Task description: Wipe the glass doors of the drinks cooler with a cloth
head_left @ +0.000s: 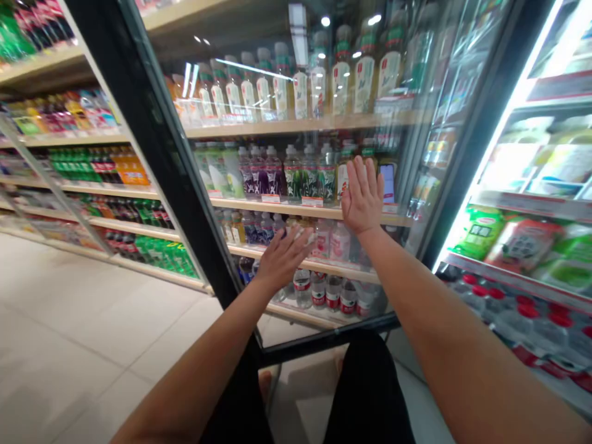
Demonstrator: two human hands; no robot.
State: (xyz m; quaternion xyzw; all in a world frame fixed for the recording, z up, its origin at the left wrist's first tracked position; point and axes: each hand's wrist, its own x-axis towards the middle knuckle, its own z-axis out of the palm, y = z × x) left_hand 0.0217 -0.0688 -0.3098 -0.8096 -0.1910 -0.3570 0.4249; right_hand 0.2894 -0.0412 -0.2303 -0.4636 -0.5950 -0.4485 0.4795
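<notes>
A glass door (259, 37) in a black frame (134, 117) stands in front of me, swung out from a lit cooler. My right hand (364, 196) is raised with its palm toward the glass and fingers stretched, seemingly flat against it. Lower and to the left, my left hand (284, 258) has its fingers spread at the same pane; whether it touches the glass I cannot tell. Neither holds anything. Through the pane show shelves of drinks, among them purple-labelled bottles (263, 172) and tall bottles with white labels (340, 80).
At the right, the cooler holds green and red packs (525, 243) above red-capped water bottles (522, 320). Shelves of soda bottles (92, 166) run along the left. Pale floor tiles (69, 345) lie at left; the door's bottom rail (324, 339) is just ahead of my knees.
</notes>
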